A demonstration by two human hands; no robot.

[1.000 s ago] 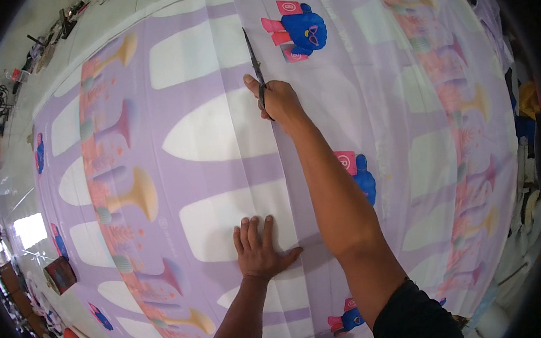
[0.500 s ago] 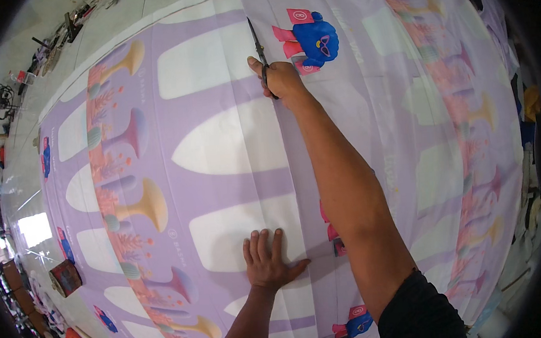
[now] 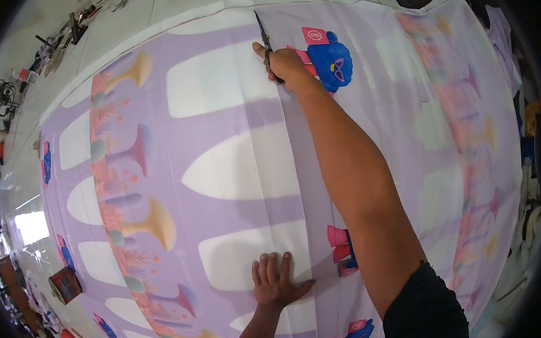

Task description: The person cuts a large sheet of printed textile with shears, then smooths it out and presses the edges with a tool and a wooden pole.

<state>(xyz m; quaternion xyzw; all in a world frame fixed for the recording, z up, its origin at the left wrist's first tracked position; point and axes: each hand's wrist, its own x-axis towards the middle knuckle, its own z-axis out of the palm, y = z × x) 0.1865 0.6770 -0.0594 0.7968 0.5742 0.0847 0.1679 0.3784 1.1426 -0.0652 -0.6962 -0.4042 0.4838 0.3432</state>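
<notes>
A large sheet of printed lilac fabric (image 3: pixel 234 125) lies spread in front of me, with white rounded and pointed shapes and a coral-coloured patterned band. Blue cartoon figures (image 3: pixel 331 65) are printed along its strip right of the middle. My right hand (image 3: pixel 286 66) grips a pair of dark scissors (image 3: pixel 262 27) near the fabric's far edge, blades pointing away from me along a straight line that runs down the sheet. Whether the blades are apart I cannot tell. My left hand (image 3: pixel 276 283) rests flat, fingers spread, on a white shape close to that same line.
A rusty tin (image 3: pixel 65 285) stands by the fabric's left edge. Along the floor at the far left lie tools and a black wire coil (image 3: pixel 6 96). Cloth heaps (image 3: pixel 503 49) border the right side. Light-coloured floor tiles (image 3: pixel 46 52) show beyond the fabric.
My right hand has moved farther along the line toward the fabric's far edge with the scissors. The view has shifted, so the fabric sits slightly lower. My left hand stays flat on the fabric.
</notes>
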